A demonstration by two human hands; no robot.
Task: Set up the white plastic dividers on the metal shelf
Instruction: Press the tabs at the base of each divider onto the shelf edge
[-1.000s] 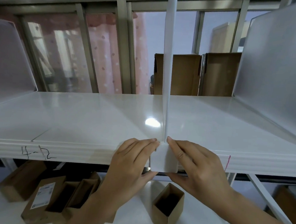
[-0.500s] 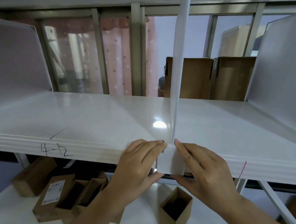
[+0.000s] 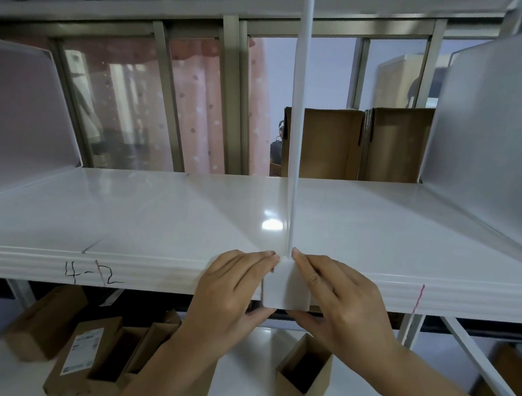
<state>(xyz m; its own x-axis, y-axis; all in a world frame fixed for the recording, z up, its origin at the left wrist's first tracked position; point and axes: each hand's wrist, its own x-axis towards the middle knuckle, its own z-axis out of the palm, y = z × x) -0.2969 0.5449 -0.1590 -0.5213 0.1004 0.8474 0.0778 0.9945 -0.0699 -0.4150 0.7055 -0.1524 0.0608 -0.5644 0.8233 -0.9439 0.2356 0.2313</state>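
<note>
Single head view, close to shelf (image 3: pixel 159 221) front edge, facing forward, slightly down. Divider (image 3: pixel 296 138) seen edge-on at centre. Both hands (image 3: pixel 231 291) at bottom. Window (image 3: pixel 121 101) behind; lower shelf (image 3: pixel 254 367) below.

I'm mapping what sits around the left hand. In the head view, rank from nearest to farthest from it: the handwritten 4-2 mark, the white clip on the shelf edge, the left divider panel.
1. White clip: on the shelf's front edge, touching the left hand.
2. 4-2 mark: on the edge, farther left.
3. Left divider panel: far left, toward the back.
</note>
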